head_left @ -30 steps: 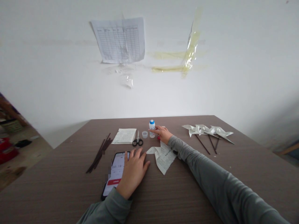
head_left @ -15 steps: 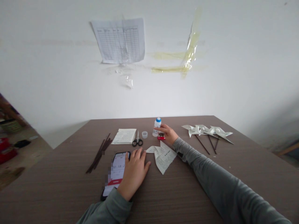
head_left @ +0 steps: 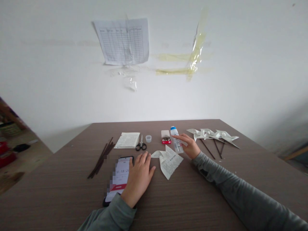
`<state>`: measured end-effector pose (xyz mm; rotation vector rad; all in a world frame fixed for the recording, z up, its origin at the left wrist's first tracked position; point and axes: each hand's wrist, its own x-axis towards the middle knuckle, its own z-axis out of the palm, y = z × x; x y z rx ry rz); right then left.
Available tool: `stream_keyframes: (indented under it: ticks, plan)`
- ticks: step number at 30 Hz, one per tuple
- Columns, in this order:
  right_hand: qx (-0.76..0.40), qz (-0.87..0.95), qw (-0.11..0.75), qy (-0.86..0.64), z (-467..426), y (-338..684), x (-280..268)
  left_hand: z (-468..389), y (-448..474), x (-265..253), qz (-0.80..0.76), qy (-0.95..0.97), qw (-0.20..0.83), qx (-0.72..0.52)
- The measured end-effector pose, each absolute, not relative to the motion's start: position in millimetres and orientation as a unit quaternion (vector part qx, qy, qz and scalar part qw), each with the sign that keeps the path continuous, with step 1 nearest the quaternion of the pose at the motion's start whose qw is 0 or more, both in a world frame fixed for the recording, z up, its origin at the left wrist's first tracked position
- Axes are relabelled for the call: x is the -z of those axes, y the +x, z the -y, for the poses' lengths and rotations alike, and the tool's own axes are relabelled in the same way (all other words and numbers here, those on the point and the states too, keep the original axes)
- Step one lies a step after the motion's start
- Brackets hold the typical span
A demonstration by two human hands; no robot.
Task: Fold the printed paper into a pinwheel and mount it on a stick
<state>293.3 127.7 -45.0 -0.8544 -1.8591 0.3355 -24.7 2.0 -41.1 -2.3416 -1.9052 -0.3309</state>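
Gripping nothing, the left hand [head_left: 138, 176] lies spread, hiding part of the phone [head_left: 120, 179], well placed to steady the folded paper [head_left: 170, 162] at its two o'clock. At the paper's one o'clock, the bottle [head_left: 177, 147] tilts, held by the right hand [head_left: 191, 147]; a light, straighter hold should avoid squeezing it.

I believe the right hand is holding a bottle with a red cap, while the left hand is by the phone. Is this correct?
Not quite: the cap is blue, not red, as the head view shows. The right hand does hold the bottle, and the left hand is by the phone.
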Motion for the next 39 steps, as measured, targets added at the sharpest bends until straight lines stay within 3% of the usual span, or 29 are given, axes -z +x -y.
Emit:
stream_keyframes:
  ticks: [5,21,39]
  plan:
    - [-0.139,0.771,0.475,-0.4,-106,301,48,-5,-26,50,0.61,-0.782,0.038,0.123]
    - [-0.093,0.744,0.491,-0.444,-103,297,63,-5,-21,50,0.597,-0.793,0.009,0.12]
    - [-0.05,0.785,0.412,-0.459,-103,266,68,-3,-1,35,0.607,-0.786,-0.013,0.119]
